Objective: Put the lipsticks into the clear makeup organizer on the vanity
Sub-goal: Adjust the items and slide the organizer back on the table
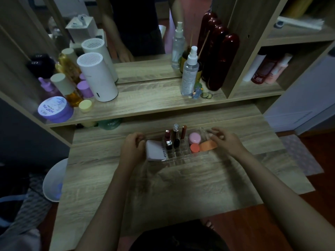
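The clear makeup organizer (183,158) stands on the wooden vanity top (163,187), in the middle of the head view. Several lipsticks (175,140) stand upright in its middle slots. A white compact (154,151) lies in its left part; a pink jar (194,138), an orange jar (194,148) and an orange sponge (208,145) fill its right part. My left hand (132,147) grips the organizer's left end. My right hand (225,142) rests at its right end with fingers curled on the rim.
A raised shelf (145,104) behind holds a white cylinder (97,78), purple and yellow jars, a spray bottle (190,73) and dark red bottles (217,58) before a mirror. A white bin (54,180) sits at the lower left.
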### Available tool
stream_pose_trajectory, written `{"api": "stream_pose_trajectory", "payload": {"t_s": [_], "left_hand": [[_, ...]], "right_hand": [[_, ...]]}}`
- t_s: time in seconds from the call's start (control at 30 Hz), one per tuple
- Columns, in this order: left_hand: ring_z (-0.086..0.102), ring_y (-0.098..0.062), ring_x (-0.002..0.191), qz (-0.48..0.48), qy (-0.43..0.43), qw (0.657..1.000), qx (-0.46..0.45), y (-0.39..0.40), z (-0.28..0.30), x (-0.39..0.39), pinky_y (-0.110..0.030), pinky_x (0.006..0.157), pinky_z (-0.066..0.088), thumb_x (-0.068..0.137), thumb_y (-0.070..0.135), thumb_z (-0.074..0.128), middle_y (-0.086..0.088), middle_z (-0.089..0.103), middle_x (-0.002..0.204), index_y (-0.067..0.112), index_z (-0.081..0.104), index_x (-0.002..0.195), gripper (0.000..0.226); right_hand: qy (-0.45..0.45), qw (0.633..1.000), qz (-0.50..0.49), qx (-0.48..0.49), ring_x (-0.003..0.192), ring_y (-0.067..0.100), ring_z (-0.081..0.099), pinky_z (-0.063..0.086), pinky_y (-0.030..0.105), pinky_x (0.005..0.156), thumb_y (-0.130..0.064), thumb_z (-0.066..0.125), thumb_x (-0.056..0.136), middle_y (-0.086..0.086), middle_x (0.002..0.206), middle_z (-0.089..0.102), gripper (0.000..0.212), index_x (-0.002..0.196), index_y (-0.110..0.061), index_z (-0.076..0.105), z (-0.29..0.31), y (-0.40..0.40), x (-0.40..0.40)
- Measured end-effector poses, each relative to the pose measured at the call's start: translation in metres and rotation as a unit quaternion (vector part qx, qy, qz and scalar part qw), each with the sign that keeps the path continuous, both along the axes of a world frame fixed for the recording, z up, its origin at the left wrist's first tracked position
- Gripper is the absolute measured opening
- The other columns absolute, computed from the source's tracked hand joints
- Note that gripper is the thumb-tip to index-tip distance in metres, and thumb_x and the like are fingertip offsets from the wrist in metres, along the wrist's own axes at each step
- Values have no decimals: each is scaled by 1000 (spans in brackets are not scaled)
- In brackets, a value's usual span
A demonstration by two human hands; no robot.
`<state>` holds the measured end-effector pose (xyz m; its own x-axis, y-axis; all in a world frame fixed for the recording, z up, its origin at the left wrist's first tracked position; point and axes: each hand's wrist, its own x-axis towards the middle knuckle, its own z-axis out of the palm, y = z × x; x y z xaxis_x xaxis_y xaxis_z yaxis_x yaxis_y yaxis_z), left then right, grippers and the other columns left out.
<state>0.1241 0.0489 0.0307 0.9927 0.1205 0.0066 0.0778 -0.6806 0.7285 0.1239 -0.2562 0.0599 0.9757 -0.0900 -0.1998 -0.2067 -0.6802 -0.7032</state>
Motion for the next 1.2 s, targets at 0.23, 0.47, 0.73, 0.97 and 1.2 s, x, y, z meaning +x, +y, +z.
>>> {"api": "stream_pose_trajectory", "payload": {"t_s": [0.23,0.47,0.73,0.97,1.2], "left_hand": [[64,-35,91,39,145,988,-43,10,-16,-8,-34,71,52,87,3,54,-25,66,108,-3,59,115,29],[58,-19,63,98,238,944,-206,3,-28,-10,-23,52,49,88,1,51,-30,65,100,-7,58,114,27],[54,-13,58,106,225,938,-242,0,-31,-10,-9,37,46,89,-1,49,-18,60,91,-10,59,112,27],[57,-25,70,126,220,929,-270,1,-39,-7,-42,81,50,87,-5,50,-12,70,66,-15,61,104,22],[58,-20,65,130,218,926,-281,0,-39,-8,-40,81,49,86,-4,53,12,65,40,-1,70,78,19]], "right_hand": [[74,997,-26,15,91,38,60,38,33,74,-16,44,97,35,103,65,36,102,12,66,10,1,19],[189,980,-39,43,76,27,51,37,28,54,-11,52,92,35,97,59,35,114,16,60,17,12,29],[219,974,-45,45,71,26,54,39,28,53,-14,56,90,23,92,58,34,110,12,61,14,11,34],[213,974,-45,60,81,27,52,39,31,63,-15,56,89,22,92,58,38,113,14,60,13,8,34],[219,972,-47,74,88,28,57,44,35,80,-20,58,88,29,116,65,36,111,7,64,8,2,38]]}}
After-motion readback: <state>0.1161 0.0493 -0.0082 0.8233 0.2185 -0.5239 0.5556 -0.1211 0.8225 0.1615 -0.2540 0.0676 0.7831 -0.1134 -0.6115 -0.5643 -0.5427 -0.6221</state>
